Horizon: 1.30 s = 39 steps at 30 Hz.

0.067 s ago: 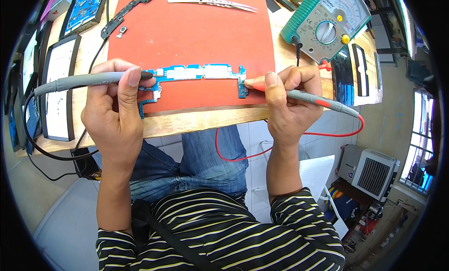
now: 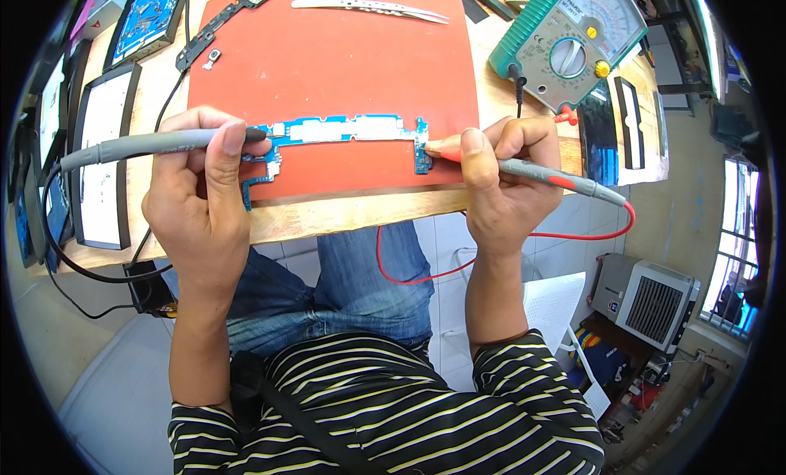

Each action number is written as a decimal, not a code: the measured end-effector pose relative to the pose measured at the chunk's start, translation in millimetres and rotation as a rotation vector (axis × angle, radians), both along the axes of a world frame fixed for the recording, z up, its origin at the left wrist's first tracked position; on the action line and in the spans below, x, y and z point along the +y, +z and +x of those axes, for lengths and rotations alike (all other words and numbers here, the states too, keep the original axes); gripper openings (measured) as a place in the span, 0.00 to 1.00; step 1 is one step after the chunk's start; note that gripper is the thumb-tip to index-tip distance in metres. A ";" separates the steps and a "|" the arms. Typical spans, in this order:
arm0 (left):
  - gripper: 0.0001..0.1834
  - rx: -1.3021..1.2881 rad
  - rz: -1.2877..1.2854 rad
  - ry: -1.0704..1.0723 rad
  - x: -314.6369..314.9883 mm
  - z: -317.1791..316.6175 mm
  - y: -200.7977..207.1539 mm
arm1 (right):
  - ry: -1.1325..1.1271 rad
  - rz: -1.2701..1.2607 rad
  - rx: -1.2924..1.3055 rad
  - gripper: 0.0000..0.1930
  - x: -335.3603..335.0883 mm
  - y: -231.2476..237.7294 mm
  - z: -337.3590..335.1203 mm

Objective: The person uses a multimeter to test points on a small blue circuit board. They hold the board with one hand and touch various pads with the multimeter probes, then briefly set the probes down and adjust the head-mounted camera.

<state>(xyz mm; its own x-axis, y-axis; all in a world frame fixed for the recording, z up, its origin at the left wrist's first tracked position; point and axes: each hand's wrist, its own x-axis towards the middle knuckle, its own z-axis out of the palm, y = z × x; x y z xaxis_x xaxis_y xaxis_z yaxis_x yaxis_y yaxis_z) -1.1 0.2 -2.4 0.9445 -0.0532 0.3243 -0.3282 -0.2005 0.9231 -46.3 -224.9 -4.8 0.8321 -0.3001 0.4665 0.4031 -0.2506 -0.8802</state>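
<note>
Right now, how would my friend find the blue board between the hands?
Find the big orange-red mat on the table. Near its lower edge, between the left hand and right hand, lies the blue board. Unlike the upper-left blue slab, it's long and bracket-shaped.

wooden table (image 2: 344, 214) | orange-red mat (image 2: 327, 74), centre | green-and-grey analog meter (image 2: 565, 61), right | black-rimmed white panel (image 2: 104, 160), left

Wooden table (image 2: 327, 214) was set above white floor tiles (image 2: 453, 303); beige wall (image 2: 684, 184) was fitted, at right, with barred window (image 2: 731, 246), brightly lit.
</note>
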 end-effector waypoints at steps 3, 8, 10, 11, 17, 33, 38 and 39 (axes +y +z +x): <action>0.06 0.029 -0.008 0.018 -0.8 -1.3 4.7 | 0.000 0.056 0.022 0.13 2.5 1.6 -2.1; 0.09 0.082 0.004 0.002 -2.5 -1.5 7.7 | -0.020 0.009 0.034 0.12 -0.8 2.9 -0.9; 0.09 0.069 0.036 0.002 -0.7 -2.2 8.1 | -0.018 0.075 0.056 0.12 3.2 2.6 -1.0; 0.09 0.075 0.065 0.006 0.2 -2.5 8.1 | -0.018 0.111 0.068 0.13 4.4 2.8 -0.7; 0.06 0.008 0.012 0.011 -0.8 -0.9 2.5 | -0.017 0.059 0.077 0.13 3.0 2.9 -1.0; 0.09 0.093 -0.009 0.015 -1.7 -3.6 4.5 | -0.002 0.106 -0.025 0.12 2.4 -0.9 -0.6; 0.06 0.017 -0.031 0.006 -1.3 0.0 1.9 | 0.003 0.082 -0.037 0.12 1.3 -2.4 0.2; 0.06 0.012 -0.025 0.009 -1.1 -0.1 1.3 | 0.004 0.075 -0.036 0.12 1.0 -2.2 0.2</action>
<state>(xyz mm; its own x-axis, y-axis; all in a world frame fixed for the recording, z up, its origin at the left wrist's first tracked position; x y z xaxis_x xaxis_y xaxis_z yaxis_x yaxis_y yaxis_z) -1.2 -0.9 -1.1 0.9487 -0.0366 0.3139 -0.3152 -0.1801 0.9318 -46.1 -223.9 -7.0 0.8167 -0.3320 0.4720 0.4353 -0.1824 -0.8816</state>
